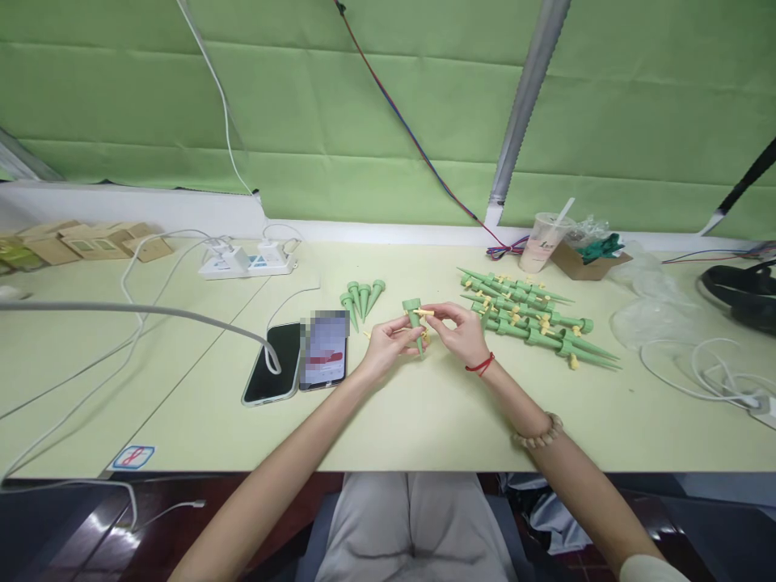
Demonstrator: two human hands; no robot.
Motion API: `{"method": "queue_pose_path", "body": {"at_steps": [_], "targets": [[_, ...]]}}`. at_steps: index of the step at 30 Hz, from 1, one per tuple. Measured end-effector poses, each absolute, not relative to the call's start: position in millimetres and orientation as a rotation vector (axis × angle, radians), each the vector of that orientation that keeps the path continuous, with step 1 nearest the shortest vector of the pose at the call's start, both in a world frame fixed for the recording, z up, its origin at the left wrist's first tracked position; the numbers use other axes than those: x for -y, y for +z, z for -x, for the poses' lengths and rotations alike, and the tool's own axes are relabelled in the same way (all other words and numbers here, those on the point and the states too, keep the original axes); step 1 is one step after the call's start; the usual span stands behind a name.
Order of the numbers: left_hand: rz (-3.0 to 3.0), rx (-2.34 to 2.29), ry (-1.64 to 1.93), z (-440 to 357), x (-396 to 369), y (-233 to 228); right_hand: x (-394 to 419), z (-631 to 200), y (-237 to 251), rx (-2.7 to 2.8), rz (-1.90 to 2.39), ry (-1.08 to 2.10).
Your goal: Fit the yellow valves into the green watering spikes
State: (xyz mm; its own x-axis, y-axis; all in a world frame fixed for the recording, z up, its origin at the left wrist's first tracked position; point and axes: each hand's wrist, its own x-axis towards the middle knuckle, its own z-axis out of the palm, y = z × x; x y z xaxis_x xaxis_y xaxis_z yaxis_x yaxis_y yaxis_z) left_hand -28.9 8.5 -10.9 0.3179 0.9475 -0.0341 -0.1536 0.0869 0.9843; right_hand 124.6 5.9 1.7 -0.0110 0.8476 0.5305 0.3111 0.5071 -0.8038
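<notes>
My left hand (388, 346) is closed around a green plastic watering spike (412, 309), its wide cap up and its tip pointing down. With thumb and fingers, my right hand (464, 333) pinches a small yellow valve piece (425, 313) against the spike's side just below the cap. More yellow shows by the left fingertips, partly hidden. Several plain green spikes (364, 297) lie behind my left hand, no yellow visible on them. To the right of my right hand, several green spikes with yellow pieces (533, 319) lie in rows.
Two phones, one dark (272, 364) and one lit (324, 356), lie left of my hands. A white cable hangs across the left side near a power strip (248, 260). At the back right stand a plastic cup (539, 242) and a cardboard box (588, 260).
</notes>
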Motion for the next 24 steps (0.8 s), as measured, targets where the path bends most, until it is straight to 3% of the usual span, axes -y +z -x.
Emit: {"method": "queue_pose_path", "body": {"at_steps": [7, 24], "targets": [[-1.164, -0.894, 1.032, 29.1, -8.8, -10.4, -11.5, -129.0, -0.6, 1.512, 1.028, 0.797], [-1.517, -0.989, 1.195, 30.5, -8.2, -10.8, -7.8, -130.8, 3.7, 1.585, 1.091, 0.702]]}}
